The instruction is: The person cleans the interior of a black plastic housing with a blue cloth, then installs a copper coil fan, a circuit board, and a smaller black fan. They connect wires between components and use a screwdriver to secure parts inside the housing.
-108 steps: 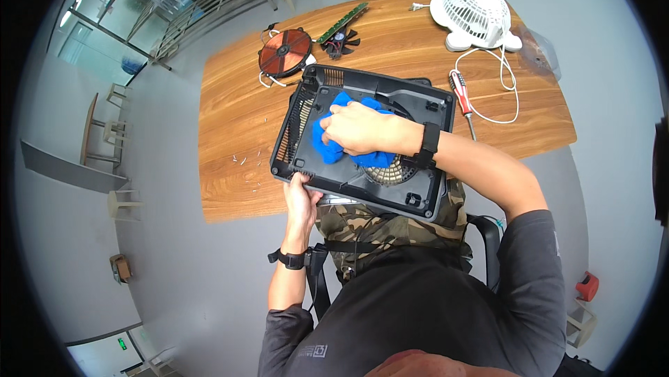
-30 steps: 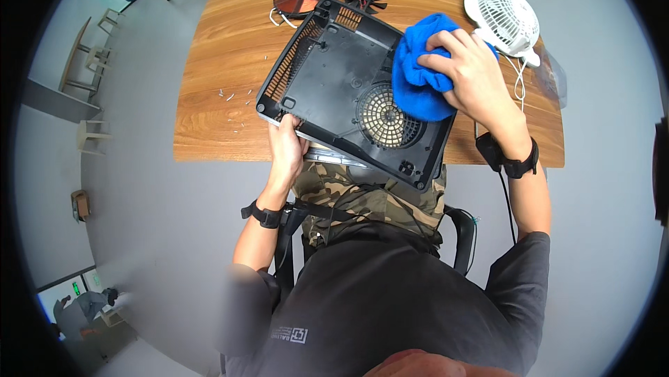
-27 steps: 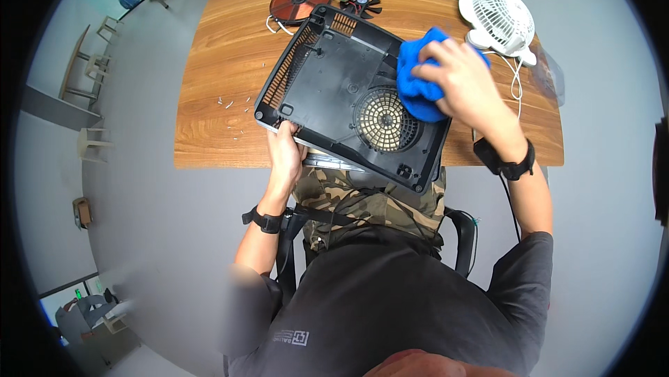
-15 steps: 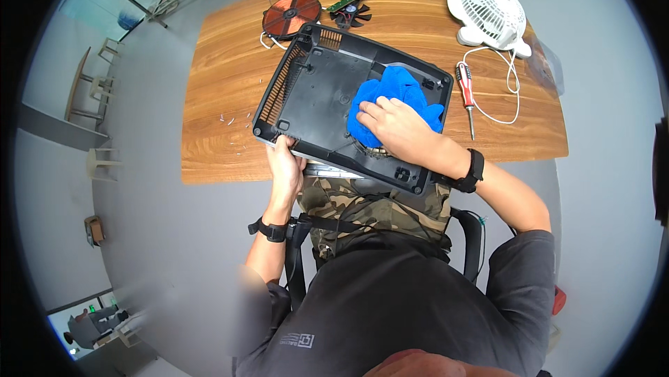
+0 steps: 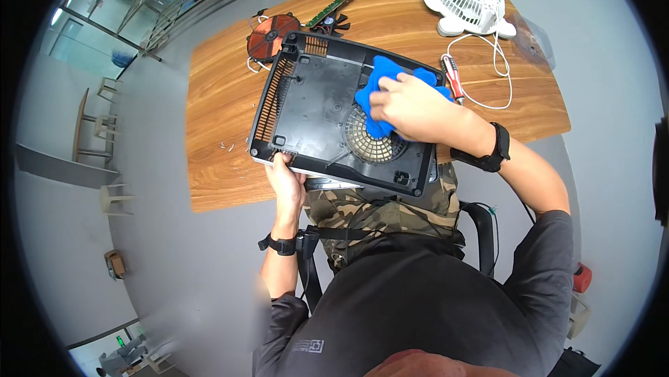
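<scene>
Head: right hand (image 5: pixel 412 107) is holding blue cloth (image 5: pixel 384 72), left hand (image 5: pixel 287 185) gripping black casing (image 5: pixel 317 102) over near edge of tabletop (image 5: pixel 223 113); wiping seemingly unfinished.

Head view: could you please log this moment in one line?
left hand: holds black housing | right hand: blue cloth, partly over round grille

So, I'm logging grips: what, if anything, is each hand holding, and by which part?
Left hand: the black housing, by its near rim beside the left corner. Right hand: the blue cloth, by its bunched middle.
</scene>
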The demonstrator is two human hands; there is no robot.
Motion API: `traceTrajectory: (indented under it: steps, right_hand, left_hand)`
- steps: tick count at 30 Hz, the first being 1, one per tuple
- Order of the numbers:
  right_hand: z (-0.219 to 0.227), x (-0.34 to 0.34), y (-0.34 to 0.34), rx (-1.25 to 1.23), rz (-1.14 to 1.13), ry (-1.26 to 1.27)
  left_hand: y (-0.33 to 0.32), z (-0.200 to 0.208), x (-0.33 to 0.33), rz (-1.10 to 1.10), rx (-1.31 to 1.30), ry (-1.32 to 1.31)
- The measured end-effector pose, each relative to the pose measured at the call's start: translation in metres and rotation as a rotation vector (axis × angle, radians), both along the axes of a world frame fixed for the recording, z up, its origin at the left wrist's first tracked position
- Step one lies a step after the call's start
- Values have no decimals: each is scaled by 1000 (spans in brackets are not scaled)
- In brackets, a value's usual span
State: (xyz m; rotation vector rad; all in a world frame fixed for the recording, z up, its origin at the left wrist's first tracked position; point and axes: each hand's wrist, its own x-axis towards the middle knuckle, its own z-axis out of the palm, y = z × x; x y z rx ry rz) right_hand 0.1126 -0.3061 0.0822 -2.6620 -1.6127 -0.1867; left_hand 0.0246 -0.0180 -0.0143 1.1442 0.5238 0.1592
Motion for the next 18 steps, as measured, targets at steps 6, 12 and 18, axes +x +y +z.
traceTrajectory:
  steps: [6,12,18]
  right_hand:
    - [-39,-25,29,62,21,69]
    - [-14,-19,-7,28,109,301]
    - [63,22,-59,416,-261,-128]
  left_hand:
    - [-3,3,4,15,13,-19]
    - [-6,2,9,119,41,5]
    - [0,3,3,89,67,-12]
